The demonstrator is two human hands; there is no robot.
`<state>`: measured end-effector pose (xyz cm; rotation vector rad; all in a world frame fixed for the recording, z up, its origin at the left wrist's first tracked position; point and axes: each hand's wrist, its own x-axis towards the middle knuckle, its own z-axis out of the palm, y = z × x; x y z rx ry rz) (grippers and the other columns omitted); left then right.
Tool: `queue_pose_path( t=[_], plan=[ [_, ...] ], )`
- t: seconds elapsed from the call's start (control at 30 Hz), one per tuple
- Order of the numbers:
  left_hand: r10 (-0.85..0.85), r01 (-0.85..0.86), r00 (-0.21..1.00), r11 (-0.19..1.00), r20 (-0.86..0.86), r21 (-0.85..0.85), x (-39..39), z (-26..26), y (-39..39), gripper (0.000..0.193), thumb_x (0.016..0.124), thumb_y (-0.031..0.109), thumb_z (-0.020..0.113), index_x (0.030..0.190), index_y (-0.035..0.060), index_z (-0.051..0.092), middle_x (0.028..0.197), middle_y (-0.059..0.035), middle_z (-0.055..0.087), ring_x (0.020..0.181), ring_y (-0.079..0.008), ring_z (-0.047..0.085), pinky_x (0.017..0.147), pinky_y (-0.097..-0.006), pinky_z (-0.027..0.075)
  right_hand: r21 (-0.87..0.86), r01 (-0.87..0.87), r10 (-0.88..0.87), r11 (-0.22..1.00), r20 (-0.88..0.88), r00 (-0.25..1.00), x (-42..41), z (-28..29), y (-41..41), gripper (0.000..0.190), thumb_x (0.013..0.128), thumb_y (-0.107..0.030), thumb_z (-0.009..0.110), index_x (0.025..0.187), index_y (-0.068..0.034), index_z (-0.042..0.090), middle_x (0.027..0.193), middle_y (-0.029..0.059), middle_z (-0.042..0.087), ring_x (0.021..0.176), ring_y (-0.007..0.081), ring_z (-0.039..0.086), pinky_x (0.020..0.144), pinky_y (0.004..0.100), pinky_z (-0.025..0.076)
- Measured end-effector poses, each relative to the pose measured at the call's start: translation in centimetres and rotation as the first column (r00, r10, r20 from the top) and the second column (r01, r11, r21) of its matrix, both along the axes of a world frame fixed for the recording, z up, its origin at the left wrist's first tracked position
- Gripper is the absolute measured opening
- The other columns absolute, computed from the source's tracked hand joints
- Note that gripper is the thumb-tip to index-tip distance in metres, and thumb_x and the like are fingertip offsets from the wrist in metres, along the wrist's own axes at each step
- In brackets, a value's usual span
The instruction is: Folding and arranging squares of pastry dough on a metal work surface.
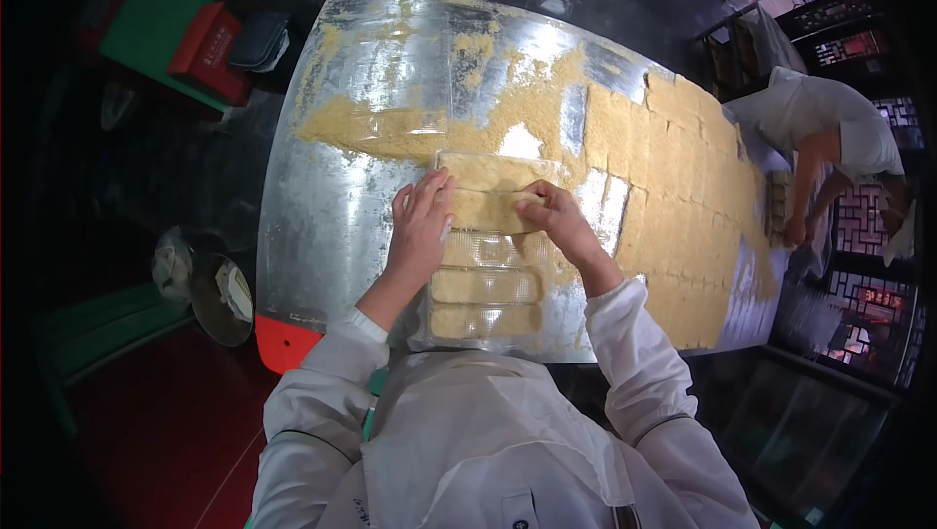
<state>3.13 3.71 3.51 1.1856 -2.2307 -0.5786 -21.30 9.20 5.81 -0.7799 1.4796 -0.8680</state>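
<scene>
A clear plastic tray (492, 249) with lengthwise compartments lies on the metal table before me. One yellow, powder-coated strip of cake or dough (498, 170) fills its farthest compartment. Just nearer, a second powdered strip (483, 210) is between my hands at the adjoining compartment. My left hand (420, 225) holds its left end, fingers along the tray's side. With thumb and bent fingers, my right hand (560, 221) grips the right end. The middle compartment shows its bare ribbed bottom. Yellow shows in the two nearest compartments (487, 302); whether inside or beneath the plastic, I cannot tell.
Loose yellow powder (366, 126) covers parts of the metal table (329, 214). Rows of cut yellow slabs (673, 185) lie to the right. Beyond them, a person in white (820, 119) bends over stacked pieces (779, 207). A red corner piece (285, 344) marks the table's near left.
</scene>
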Motion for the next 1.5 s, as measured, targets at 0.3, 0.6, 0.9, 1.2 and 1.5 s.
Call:
queue_pose_path(
  t=[0.3,0.6,0.9,1.2,1.5],
  plan=[
    [-0.405,0.423,0.897,0.903,0.178,-0.077,0.4,-1.2,-0.5,0.049,0.086,0.008,0.066,0.134,0.0029,0.055,0.136,-0.0101,0.057,0.133,-0.0246,0.048,0.116,-0.0503,0.027,-0.334,-0.145,-0.152,0.931,-0.719,0.678,-0.3,-1.2,3.8,0.034,0.085,0.001,0.068,0.119,-0.004,0.062,0.1,0.0142,0.063,0.088,0.0292,0.065,0.074,0.0367,0.053],
    [-0.382,0.396,0.847,0.917,0.369,0.039,-2.8,0.5,-2.1,0.063,0.093,0.025,0.064,0.148,0.005,0.042,0.16,-0.0107,0.032,0.151,-0.0253,0.022,0.122,-0.0553,0.011,-0.36,-0.111,-0.245,0.926,-0.8,0.547,-0.8,-2.6,5.0,0.027,0.082,0.0,0.069,0.108,-0.007,0.068,0.102,0.0114,0.059,0.094,0.03,0.061,0.076,0.0394,0.053],
    [-0.357,0.38,0.852,0.925,0.384,0.019,-4.2,0.1,-2.9,0.071,0.091,0.03,0.066,0.15,0.0019,0.037,0.161,-0.0117,0.03,0.152,-0.0267,0.019,0.121,-0.0595,0.007,-0.296,-0.466,-0.075,0.834,-0.897,0.435,4.9,-0.5,3.8,0.073,0.089,-0.029,0.068,0.146,0.005,0.037,0.151,0.0273,0.037,0.142,0.041,0.035,0.117,0.0505,0.03],
    [-0.388,0.414,0.81,0.91,0.44,0.04,-4.7,0.4,-2.9,0.078,0.091,0.037,0.065,0.152,0.0009,0.033,0.162,-0.0175,0.026,0.152,-0.0334,0.017,0.121,-0.0583,0.004,-0.216,-0.372,-0.03,0.903,-0.895,0.445,4.2,-2.8,4.7,0.09,0.091,-0.042,0.064,0.153,0.007,0.022,0.162,0.0247,0.019,0.152,0.0366,0.017,0.121,0.0533,0.018],
    [-0.371,0.388,0.789,0.919,0.49,0.072,-6.7,0.4,-3.1,0.078,0.091,0.036,0.066,0.152,0.0006,0.032,0.162,-0.0169,0.026,0.153,-0.0314,0.016,0.122,-0.0573,0.006,-0.116,-0.46,0.108,0.88,-0.895,0.432,0.9,-2.6,6.3,0.085,0.093,-0.042,0.062,0.154,0.002,0.023,0.163,0.0193,0.019,0.153,0.0327,0.017,0.12,0.0546,0.018]
  ],
)
